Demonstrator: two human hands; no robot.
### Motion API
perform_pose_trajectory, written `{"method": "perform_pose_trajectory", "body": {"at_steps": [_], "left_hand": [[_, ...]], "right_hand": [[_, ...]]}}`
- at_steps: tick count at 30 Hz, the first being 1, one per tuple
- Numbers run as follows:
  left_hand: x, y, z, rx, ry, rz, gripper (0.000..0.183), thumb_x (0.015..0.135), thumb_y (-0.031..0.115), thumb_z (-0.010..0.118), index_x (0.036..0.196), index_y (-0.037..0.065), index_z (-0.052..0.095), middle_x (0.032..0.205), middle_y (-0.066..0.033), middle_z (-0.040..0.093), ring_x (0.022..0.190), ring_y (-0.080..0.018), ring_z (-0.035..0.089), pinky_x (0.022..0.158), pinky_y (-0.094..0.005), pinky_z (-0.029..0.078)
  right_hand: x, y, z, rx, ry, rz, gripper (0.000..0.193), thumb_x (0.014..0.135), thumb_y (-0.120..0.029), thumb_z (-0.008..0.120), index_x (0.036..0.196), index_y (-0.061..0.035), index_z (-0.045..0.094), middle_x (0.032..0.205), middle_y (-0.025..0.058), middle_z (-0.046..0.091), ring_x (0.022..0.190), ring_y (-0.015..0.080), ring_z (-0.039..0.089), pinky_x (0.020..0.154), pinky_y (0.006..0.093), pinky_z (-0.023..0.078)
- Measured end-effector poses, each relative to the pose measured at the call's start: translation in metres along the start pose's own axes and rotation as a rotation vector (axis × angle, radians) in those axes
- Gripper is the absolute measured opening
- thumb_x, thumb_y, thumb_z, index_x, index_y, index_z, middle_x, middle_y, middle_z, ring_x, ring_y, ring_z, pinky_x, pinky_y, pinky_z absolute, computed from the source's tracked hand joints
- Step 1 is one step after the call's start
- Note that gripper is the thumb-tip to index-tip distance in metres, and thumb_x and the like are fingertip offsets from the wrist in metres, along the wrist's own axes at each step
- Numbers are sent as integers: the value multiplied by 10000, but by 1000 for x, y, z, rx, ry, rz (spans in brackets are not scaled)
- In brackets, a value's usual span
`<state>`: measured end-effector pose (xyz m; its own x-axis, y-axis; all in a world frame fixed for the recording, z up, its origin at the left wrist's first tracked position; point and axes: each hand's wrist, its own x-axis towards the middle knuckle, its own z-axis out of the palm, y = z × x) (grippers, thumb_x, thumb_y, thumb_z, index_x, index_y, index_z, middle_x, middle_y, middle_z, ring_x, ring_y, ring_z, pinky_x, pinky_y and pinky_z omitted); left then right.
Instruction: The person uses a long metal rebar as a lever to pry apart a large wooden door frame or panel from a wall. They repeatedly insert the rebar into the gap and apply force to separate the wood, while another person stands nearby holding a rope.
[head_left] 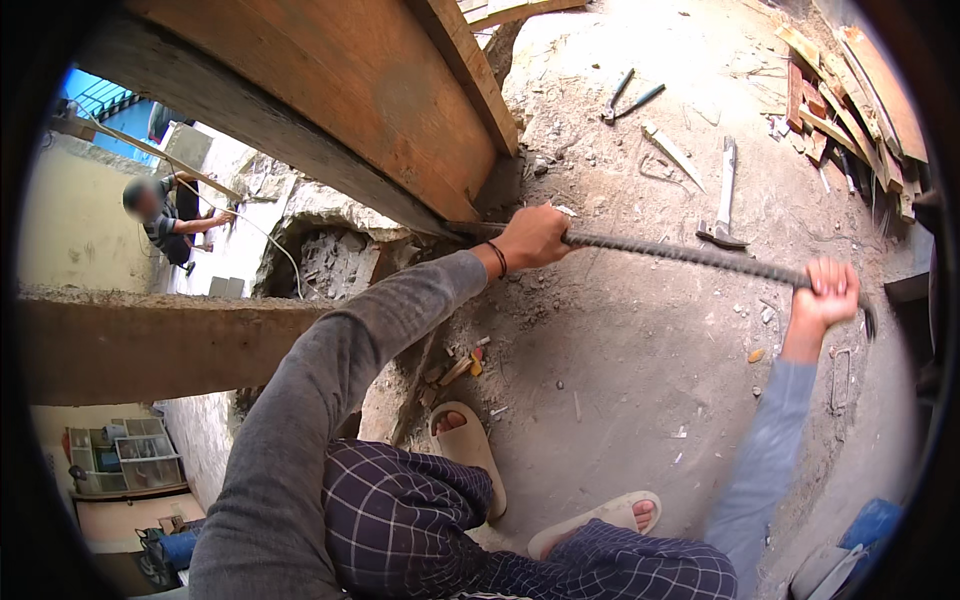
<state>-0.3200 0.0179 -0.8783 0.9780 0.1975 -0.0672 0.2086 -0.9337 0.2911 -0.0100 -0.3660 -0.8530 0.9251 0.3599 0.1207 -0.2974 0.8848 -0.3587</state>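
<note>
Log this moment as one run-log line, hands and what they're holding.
left hand: gripping ribbed steel bar near wooden beam | right hand: gripping bar's other end | nearby: hammer on concrete floor

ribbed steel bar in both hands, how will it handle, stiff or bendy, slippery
The long ribbed grey steel bar probably stays stiff: it spans straight between the left hand and right hand. Its ridges likely resist slipping. It looks heavy for its thinness, since both fists grip it.

no packages, labels, signs, screens visible
</note>
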Motion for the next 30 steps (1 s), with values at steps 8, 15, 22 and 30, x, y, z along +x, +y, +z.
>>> {"method": "perform_pose_trajectory", "body": {"at_steps": [8, 15, 22, 30], "left_hand": [[-48, 75, -20, -82, -57, 161, 421, 947, 355, 682, 672, 36, 687, 590, -228, 576, 553, -459, 589, 538, -519, 453], [-63, 26, -50, -2, 81, 276, 431, 997, 333, 714, 629, 128, 628, 528, -131, 529, 476, -361, 538, 479, -455, 381], [-60, 7, -28, 69, 18, 288, 472, 965, 462, 735, 665, 117, 621, 551, -141, 549, 540, -380, 590, 505, -453, 420], [12, -3, -29, 49, 50, 83, 727, 835, 744, 724, 650, 52, 601, 541, -147, 538, 563, -383, 620, 533, -453, 474]], "right_hand": [[-177, -120, 70, -14, -81, -241, 408, 996, -51, 480, 618, -154, 365, 555, -8, 344, 435, 97, 286, 439, 261, 293], [-222, -44, 105, -89, -119, -270, 403, 1003, -62, 494, 635, -161, 365, 555, -16, 340, 430, 97, 291, 435, 244, 284], [-216, -35, 54, -96, 23, -284, 429, 1013, -96, 492, 618, -176, 344, 545, -31, 320, 440, 80, 281, 415, 244, 271], [68, 6, -40, 56, 113, 68, 433, 959, -84, 562, 599, -192, 347, 508, -57, 291, 427, 87, 265, 444, 258, 266]]}}
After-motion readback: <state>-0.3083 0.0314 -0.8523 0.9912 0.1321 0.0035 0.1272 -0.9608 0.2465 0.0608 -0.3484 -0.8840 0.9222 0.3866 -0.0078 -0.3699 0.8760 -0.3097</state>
